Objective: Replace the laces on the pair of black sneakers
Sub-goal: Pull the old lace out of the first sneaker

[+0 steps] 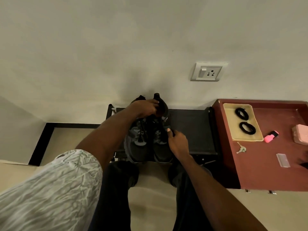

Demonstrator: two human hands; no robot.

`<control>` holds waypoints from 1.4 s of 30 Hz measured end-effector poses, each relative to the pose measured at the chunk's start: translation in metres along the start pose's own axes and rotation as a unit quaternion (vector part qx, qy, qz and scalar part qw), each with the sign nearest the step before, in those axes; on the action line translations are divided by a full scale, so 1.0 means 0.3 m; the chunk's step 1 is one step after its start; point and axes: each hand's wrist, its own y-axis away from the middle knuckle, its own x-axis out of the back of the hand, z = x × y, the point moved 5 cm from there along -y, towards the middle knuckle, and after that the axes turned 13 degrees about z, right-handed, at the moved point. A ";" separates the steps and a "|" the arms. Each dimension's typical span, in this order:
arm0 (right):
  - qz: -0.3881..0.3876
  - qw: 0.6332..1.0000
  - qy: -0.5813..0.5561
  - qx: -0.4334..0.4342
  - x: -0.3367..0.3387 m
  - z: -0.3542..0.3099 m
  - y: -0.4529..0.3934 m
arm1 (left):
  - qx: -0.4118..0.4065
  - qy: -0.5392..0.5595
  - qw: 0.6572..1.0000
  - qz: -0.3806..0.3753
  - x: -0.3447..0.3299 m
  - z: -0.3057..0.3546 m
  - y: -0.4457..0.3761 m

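Observation:
Two black sneakers stand side by side on a low black rack (191, 127), toes toward me: the left sneaker (137, 145) and the right sneaker (160, 150). My left hand (145, 108) grips the heel collar of the right sneaker from above. My right hand (177, 140) pinches the right sneaker's side near the lacing with thumb and fingers. A black lace still runs down the left sneaker. Two coiled black laces (242, 113) (247, 128) lie in a beige tray (233, 136) on the red table at right.
The red table (260, 165) at right holds a pink highlighter (270, 136), a pink box (300, 135), keys (241, 149) and a small clear packet (283, 160). A wall socket (208, 72) is above the rack. My legs and feet are below the rack.

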 end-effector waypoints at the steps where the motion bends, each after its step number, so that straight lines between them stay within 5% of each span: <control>1: 0.001 1.000 -0.004 0.005 -0.021 0.015 -0.004 | -0.002 -0.010 1.000 -0.002 -0.021 -0.004 -0.008; 6: 0.019 0.998 0.049 0.030 -0.046 0.011 0.003 | -0.026 -0.038 0.998 0.048 -0.017 -0.006 0.022; 8: 0.026 0.997 0.064 0.033 -0.036 -0.005 0.013 | -0.016 -0.018 0.990 0.139 -0.001 -0.004 0.077; 10: 0.020 0.997 0.069 0.036 -0.034 -0.015 0.031 | 0.086 0.028 0.967 0.238 0.010 -0.004 0.159; 12: -0.004 0.996 0.077 0.041 -0.044 -0.020 0.057 | 0.294 0.109 0.907 0.281 -0.016 0.012 0.259; 15: -0.042 0.995 0.085 0.035 -0.068 -0.027 0.083 | 0.551 0.287 0.740 0.256 -0.100 0.121 0.374; 17: -0.055 0.996 0.072 0.017 -0.079 -0.026 0.088 | 0.598 0.375 0.681 0.191 -0.172 0.216 0.394; 19: -0.070 0.997 0.042 -0.011 -0.087 -0.020 0.084 | 0.605 0.425 0.657 0.147 -0.221 0.283 0.386; 22: -0.072 0.996 -0.003 -0.049 -0.091 -0.011 0.077 | 0.623 0.450 0.617 0.169 -0.243 0.300 0.367; 35: -0.011 0.995 -0.012 -0.097 -0.050 0.012 0.083 | 0.642 0.409 0.608 0.228 -0.219 0.315 0.377; 39: -0.061 0.991 -0.045 -0.112 -0.050 0.042 0.047 | 0.605 0.352 0.618 0.359 -0.126 0.322 0.358; 42: 0.069 0.975 -0.176 -0.117 0.037 0.045 0.005 | 0.518 0.422 0.617 0.415 -0.070 0.330 0.289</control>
